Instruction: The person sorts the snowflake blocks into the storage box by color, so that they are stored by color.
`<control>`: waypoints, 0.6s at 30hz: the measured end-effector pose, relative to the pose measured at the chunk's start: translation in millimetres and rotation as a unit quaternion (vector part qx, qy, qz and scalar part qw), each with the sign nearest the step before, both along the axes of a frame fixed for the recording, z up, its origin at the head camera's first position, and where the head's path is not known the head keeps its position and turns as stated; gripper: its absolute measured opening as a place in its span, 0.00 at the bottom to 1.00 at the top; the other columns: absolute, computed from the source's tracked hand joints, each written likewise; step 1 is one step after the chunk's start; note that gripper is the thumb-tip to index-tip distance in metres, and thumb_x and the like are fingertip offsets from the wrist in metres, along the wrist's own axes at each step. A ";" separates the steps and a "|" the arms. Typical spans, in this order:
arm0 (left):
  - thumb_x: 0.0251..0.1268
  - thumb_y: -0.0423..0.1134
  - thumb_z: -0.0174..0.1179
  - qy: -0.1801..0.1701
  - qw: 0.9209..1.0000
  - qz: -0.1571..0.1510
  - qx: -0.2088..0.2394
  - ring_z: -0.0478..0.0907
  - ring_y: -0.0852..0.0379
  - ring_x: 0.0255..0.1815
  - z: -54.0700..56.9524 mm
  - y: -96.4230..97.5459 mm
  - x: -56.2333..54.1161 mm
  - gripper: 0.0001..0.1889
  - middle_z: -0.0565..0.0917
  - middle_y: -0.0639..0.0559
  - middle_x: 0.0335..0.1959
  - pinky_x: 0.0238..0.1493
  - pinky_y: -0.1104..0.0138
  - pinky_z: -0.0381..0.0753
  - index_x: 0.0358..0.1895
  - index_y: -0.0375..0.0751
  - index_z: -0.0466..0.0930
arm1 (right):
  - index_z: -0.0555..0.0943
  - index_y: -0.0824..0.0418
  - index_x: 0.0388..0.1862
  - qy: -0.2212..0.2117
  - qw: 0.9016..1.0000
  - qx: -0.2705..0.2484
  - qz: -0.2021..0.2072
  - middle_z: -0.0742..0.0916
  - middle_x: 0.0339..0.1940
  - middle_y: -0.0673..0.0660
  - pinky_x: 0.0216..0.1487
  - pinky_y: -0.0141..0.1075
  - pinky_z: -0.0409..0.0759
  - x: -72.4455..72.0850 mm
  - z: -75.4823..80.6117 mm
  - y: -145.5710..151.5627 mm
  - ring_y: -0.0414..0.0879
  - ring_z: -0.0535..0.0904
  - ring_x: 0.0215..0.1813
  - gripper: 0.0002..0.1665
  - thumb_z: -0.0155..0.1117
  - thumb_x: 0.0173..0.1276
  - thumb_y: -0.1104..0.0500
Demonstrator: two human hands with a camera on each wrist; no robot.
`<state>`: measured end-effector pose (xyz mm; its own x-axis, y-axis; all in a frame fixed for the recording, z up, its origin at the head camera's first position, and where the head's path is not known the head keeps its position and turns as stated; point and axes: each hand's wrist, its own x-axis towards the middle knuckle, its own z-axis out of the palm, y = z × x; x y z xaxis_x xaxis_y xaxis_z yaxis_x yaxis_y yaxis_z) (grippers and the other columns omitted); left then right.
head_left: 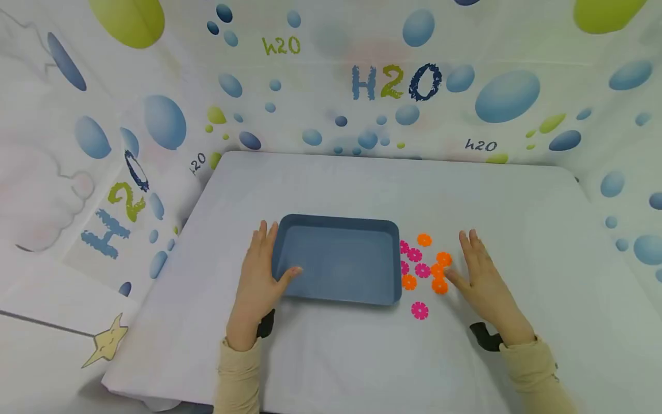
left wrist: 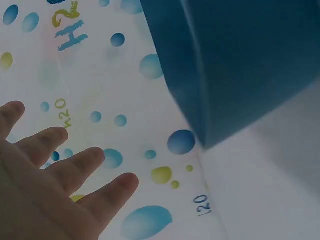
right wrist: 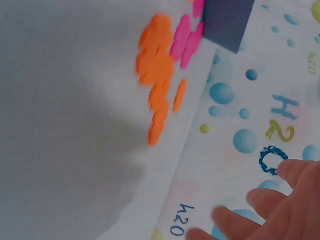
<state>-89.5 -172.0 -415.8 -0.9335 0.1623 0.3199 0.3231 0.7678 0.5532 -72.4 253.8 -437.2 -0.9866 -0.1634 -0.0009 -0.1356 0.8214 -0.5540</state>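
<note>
A blue-grey rectangular tray (head_left: 336, 261) with low walls lies on the white table. My left hand (head_left: 261, 276) is by its left side, fingers straight, the thumb reaching over the tray's front left part. In the left wrist view the spread fingers (left wrist: 107, 195) show beside the tray's corner (left wrist: 210, 100). To the right of the tray lie several flat flower-shaped pieces, some orange (head_left: 443, 259), some pink (head_left: 420, 310). My right hand (head_left: 483, 282) hovers at their right with fingers straight and holds nothing; its thumb tip overlaps the orange pieces in the head view.
The white tablecloth (head_left: 362, 356) reaches to a back edge below a curtain (head_left: 320, 75) printed with blue and green spots and H2O lettering. A dark strap (head_left: 486, 338) sits at my right wrist, another (head_left: 266, 325) at the left.
</note>
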 end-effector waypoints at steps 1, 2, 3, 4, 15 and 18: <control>0.61 0.69 0.52 -0.011 0.999 -0.009 0.028 0.43 0.29 0.77 -3.5 0.9 2.8 0.50 0.45 0.33 0.79 0.69 0.32 0.50 0.79 0.45 0.44 | 0.34 0.56 0.80 -0.012 1.000 -0.015 -0.006 0.39 0.81 0.64 0.68 0.70 0.51 2.3 -1.4 -4.6 0.71 0.41 0.78 0.53 0.55 0.73 0.43; 0.62 0.65 0.57 -0.026 0.998 -0.015 0.053 0.42 0.30 0.78 -7.4 2.0 5.7 0.50 0.44 0.33 0.79 0.70 0.33 0.50 0.79 0.45 0.43 | 0.34 0.56 0.80 -0.019 0.999 -0.025 -0.012 0.40 0.81 0.64 0.66 0.70 0.55 4.7 -2.6 -9.0 0.72 0.46 0.77 0.54 0.58 0.72 0.45; 0.61 0.60 0.61 -0.044 0.996 -0.017 0.076 0.42 0.31 0.78 -11.1 2.9 8.9 0.51 0.43 0.34 0.79 0.70 0.34 0.50 0.79 0.44 0.41 | 0.36 0.57 0.80 -0.022 0.999 -0.037 -0.018 0.42 0.80 0.66 0.64 0.69 0.59 7.0 -3.8 -13.2 0.73 0.51 0.76 0.55 0.61 0.70 0.48; 0.61 0.55 0.64 -0.060 0.993 -0.018 0.096 0.41 0.32 0.79 -14.8 3.7 11.7 0.51 0.43 0.35 0.79 0.71 0.35 0.50 0.79 0.44 0.40 | 0.38 0.59 0.80 -0.022 0.998 -0.047 -0.024 0.44 0.80 0.68 0.63 0.67 0.63 9.4 -5.2 -17.2 0.73 0.56 0.73 0.55 0.63 0.69 0.52; 0.54 0.43 0.71 -0.126 0.973 0.023 0.190 0.46 0.38 0.79 -38.6 1.6 18.3 0.54 0.49 0.43 0.79 0.72 0.39 0.53 0.79 0.52 0.42 | 0.57 0.69 0.74 0.048 0.987 -0.079 -0.133 0.74 0.60 0.73 0.51 0.56 0.80 21.2 -25.6 -50.4 0.65 0.79 0.50 0.50 0.71 0.55 0.72; 0.53 0.42 0.72 -0.133 0.972 0.022 0.192 0.47 0.38 0.79 -41.7 0.8 15.4 0.55 0.50 0.43 0.79 0.72 0.40 0.53 0.79 0.51 0.43 | 0.60 0.71 0.73 0.065 0.982 -0.080 -0.161 0.77 0.55 0.72 0.49 0.56 0.81 17.4 -30.5 -55.1 0.62 0.80 0.46 0.48 0.71 0.54 0.73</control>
